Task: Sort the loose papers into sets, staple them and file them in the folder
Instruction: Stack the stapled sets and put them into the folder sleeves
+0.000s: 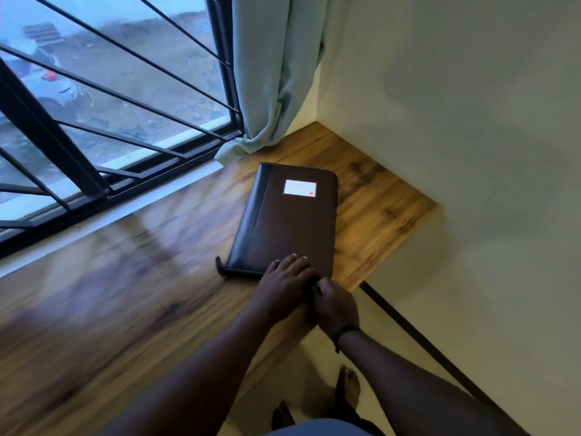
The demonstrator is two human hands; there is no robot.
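Now the left hand (284,275) lies flat on the shut folder (284,220) to keep it steady, while the right hand (334,305) pinches something dark, maybe its zip, at the near corner.

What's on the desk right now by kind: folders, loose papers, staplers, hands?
Folder: 1, brown, closed, white label on its cover
Loose papers: 0 in view
Staplers: 0 in view
Hands: 2, left hand flat on the folder, right hand pinching at its near edge
Total: 3

Wooden desk (125,294), barred window (110,99), pale green curtain (267,73), cream wall (456,105), daylight
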